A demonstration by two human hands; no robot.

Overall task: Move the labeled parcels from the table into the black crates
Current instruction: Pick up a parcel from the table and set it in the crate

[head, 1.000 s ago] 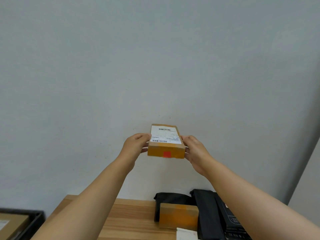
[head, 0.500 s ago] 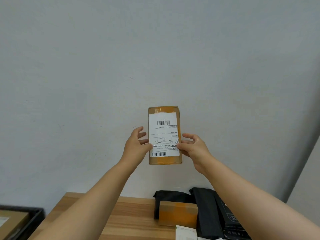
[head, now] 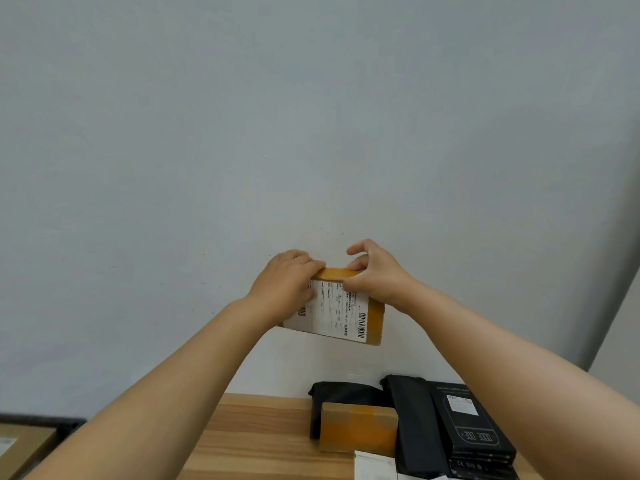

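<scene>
Wood table (head: 263,441): nearest surface, at the bottom of the view; bare planks show on its left part.
White slip (head: 375,465): lies at the table's near edge, just in front of the boxes.
Cardboard box on table (head: 358,432): brown, taped, label not visible from here; touches a black pouch (head: 341,396) behind it.
Black bag and printed carton (head: 471,434): to the right, the carton carries 1 small white label; a black poly bag (head: 414,424) lies between it and the cardboard box.
Black crate (head: 71,427): only a corner shows at far left, with a brown box (head: 24,448) already inside.
Held parcel (head: 341,308): in the air above the table, well apart from the crate; half a second ago it stood upright with the label facing the camera, now it lies turned sideways, long edge level.
Left hand (head: 287,289): fingers curled over the parcel's upper left edge, gripping it.
Right hand (head: 377,275): thumb and fingers pinch the upper right edge; index finger lifted.
Meaning: label looks checked; the carry leftward to the crate likely follows.
Obstacles: none visible between parcel and crate; most of the crate is out of view.
</scene>
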